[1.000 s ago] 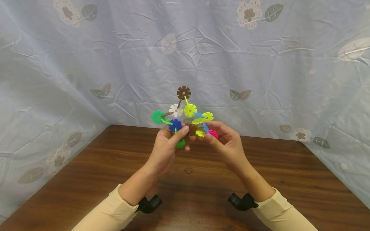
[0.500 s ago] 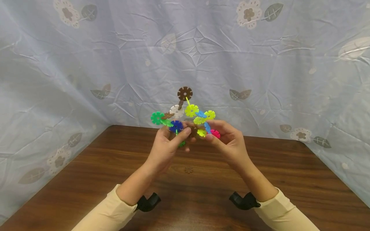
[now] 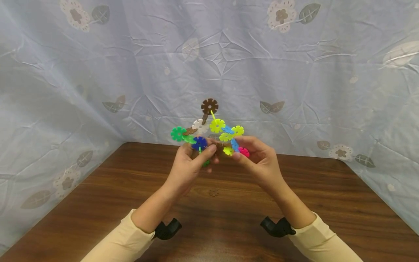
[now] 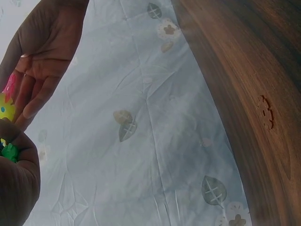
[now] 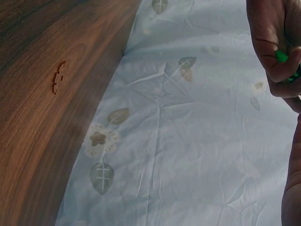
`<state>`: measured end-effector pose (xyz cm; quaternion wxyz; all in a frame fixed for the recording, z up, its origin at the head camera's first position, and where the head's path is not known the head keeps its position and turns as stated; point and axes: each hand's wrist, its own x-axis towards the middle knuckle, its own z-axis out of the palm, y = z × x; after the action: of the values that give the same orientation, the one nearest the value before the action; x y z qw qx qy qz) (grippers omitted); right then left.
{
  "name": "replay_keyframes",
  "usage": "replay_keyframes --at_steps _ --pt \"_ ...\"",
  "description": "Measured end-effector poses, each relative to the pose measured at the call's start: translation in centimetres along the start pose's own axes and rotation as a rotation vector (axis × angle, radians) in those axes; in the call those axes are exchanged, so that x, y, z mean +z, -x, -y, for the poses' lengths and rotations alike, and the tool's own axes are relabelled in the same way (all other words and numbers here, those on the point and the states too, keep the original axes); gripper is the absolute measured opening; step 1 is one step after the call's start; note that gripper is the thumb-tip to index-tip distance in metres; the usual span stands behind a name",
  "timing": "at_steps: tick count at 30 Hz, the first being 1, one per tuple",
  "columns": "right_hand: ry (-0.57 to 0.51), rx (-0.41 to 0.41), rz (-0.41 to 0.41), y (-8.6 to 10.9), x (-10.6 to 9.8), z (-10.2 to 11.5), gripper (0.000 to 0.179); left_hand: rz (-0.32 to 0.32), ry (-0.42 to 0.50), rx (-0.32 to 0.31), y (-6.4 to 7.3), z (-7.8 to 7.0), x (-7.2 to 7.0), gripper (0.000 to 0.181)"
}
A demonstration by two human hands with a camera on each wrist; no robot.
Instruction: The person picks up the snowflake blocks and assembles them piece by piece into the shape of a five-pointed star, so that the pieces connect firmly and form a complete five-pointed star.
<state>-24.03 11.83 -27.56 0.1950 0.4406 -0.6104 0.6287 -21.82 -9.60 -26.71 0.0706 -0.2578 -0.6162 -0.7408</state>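
Above the table, both hands hold a figure of linked, notched plastic discs. A brown disc [image 3: 209,106] tops it, with a white disc [image 3: 200,126] and a yellow disc [image 3: 217,126] below. My left hand [image 3: 183,167] pinches the lower left part, its thumb just right of the blue disc [image 3: 199,143]; a green disc [image 4: 10,153] shows by its fingers in the left wrist view. At the lower right, my right hand [image 3: 258,160] pinches around the pink disc [image 3: 243,151], beside a light blue disc [image 3: 234,145]. Fingers partly hide the brown pieces between the hands.
A loose brown disc [image 3: 214,192] lies flat on the dark wooden table [image 3: 108,203], nearer than the hands. Pale patterned cloth [image 3: 222,69] hangs around the table's back and sides. Black wrist mounts [image 3: 168,229] sit at both sleeves.
The figure and both hands shifted slightly right and tilted a little during the first half second. Since then they are almost still, with small finger movement at the left hand.
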Motion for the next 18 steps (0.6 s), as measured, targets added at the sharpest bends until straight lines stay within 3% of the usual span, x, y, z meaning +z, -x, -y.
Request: replay_keyframes --at_steps 11,18 --pt "0.013 0.012 0.021 -0.06 0.07 0.07 0.033 -0.009 -0.016 -0.013 0.01 0.18 0.15 0.012" --pt "0.046 0.039 0.013 -0.07 0.2 -0.06 0.032 -0.023 0.008 -0.016 -0.1 0.42 0.14 0.003"
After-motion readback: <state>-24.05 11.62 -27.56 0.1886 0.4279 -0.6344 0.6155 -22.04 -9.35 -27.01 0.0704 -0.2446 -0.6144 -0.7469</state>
